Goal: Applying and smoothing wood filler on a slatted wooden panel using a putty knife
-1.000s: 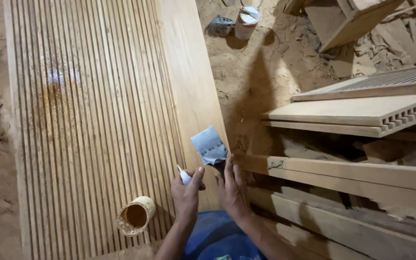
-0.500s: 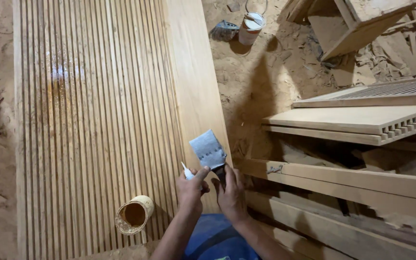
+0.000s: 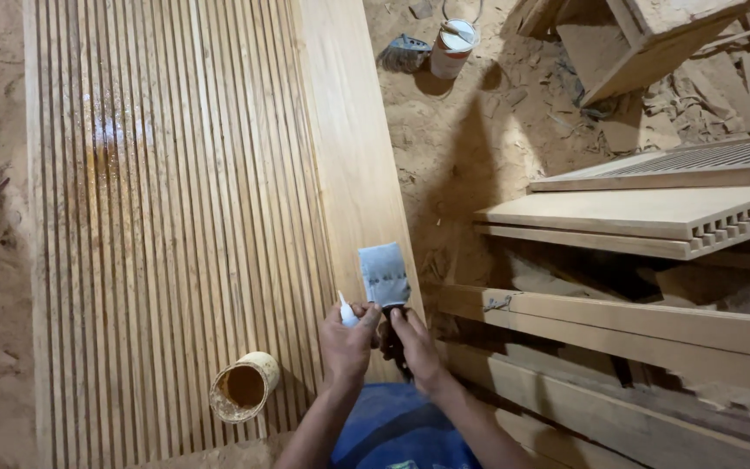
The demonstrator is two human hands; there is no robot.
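Note:
A wide flat paintbrush (image 3: 384,274) with pale grey bristles points away from me, over the smooth right margin of a large grooved wooden panel (image 3: 175,208). My right hand (image 3: 417,349) grips its dark handle. My left hand (image 3: 347,341) is closed around a small white tube-like object (image 3: 345,310) whose tip sticks up, right beside the brush. A small round tin (image 3: 243,387) with brown liquid stands on the panel to the left of my hands. A wet glossy patch (image 3: 110,143) shows on the grooves farther up.
Sawdust-covered floor (image 3: 470,139) lies right of the panel. A white paint can (image 3: 453,49) and a second brush (image 3: 403,54) sit at the top. Stacked slatted panels (image 3: 653,217) and timber beams (image 3: 618,339) fill the right side.
The view has shifted slightly; both hands stay together at the panel's edge with the brush and white object, hardly moved.

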